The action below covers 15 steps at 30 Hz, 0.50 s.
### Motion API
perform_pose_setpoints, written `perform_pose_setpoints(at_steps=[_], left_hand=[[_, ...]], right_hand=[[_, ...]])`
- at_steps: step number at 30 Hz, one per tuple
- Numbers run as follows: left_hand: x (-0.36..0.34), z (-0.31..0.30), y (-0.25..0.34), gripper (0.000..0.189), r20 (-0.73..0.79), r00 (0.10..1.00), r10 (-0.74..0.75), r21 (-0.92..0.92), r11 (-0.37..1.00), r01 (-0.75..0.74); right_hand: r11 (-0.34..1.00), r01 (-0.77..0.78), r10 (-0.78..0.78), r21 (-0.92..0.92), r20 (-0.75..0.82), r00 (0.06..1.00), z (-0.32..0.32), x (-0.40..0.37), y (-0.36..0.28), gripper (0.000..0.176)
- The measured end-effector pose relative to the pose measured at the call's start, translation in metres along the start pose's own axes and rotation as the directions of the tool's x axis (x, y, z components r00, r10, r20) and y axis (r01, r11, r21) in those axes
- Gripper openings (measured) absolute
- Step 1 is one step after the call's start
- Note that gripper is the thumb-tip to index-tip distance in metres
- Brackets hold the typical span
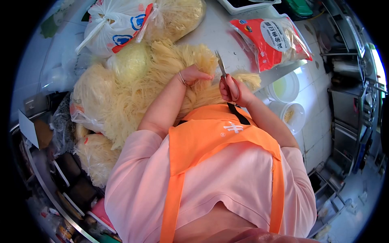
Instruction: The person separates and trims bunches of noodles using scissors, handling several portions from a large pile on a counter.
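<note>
A large loose pile of pale yellow dried noodle strands spreads over the table in front of me. My left hand is closed around part of the strands at the pile's right side, thumb pointing right and fingers partly hidden. In my right hand is a pair of scissors with red handles, its metal blades pointing up and away from me. The blades stand just right of the left hand, apart from it. More strands lie beyond the scissors to the right.
Plastic bags of noodles and a knotted white bag crowd the left and back. A red printed packet lies at the table's right. White buckets stand on the tiled floor. Metal shelving is farther right.
</note>
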<state>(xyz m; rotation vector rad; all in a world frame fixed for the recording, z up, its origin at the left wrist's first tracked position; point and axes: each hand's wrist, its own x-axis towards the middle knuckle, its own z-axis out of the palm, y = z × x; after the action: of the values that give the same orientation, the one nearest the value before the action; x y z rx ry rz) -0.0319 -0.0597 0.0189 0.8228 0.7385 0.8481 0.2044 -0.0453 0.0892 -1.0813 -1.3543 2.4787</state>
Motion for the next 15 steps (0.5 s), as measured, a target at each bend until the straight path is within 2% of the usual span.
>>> perform_pose_setpoints(at_steps=[4,6,7,9,14,15], left_hand=[[-0.001,0.001,0.0,0.023,-0.031,1.0,0.002,-0.004,1.0,-0.002],[0.0,0.0,-0.002,0.023,-0.027,1.0,0.007,-0.015,1.0,-0.008],[0.0,-0.001,-0.003,0.023,-0.019,1.0,0.014,-0.028,1.0,-0.014],[0.0,0.0,-0.002,0.023,-0.027,1.0,0.016,-0.017,1.0,-0.016],[0.001,0.001,0.0,0.027,-0.015,1.0,0.018,-0.014,1.0,-0.019],[0.001,0.001,-0.001,0.026,-0.009,1.0,0.016,-0.008,1.0,-0.016]], right_hand=[[1.0,-0.003,0.003,-0.02,-0.014,1.0,-0.008,-0.008,-0.001,0.053],[1.0,0.002,-0.001,-0.014,0.091,0.996,-0.008,-0.02,-0.005,0.057],[1.0,0.001,0.0,-0.013,0.091,0.996,-0.01,-0.025,-0.004,0.057],[0.998,0.027,-0.013,-0.057,0.241,0.97,-0.013,-0.031,0.0,0.061],[0.989,-0.007,0.04,-0.145,0.23,0.972,-0.019,-0.029,0.008,0.062],[0.981,0.036,0.015,-0.191,0.26,0.965,-0.02,-0.027,0.007,0.062]])
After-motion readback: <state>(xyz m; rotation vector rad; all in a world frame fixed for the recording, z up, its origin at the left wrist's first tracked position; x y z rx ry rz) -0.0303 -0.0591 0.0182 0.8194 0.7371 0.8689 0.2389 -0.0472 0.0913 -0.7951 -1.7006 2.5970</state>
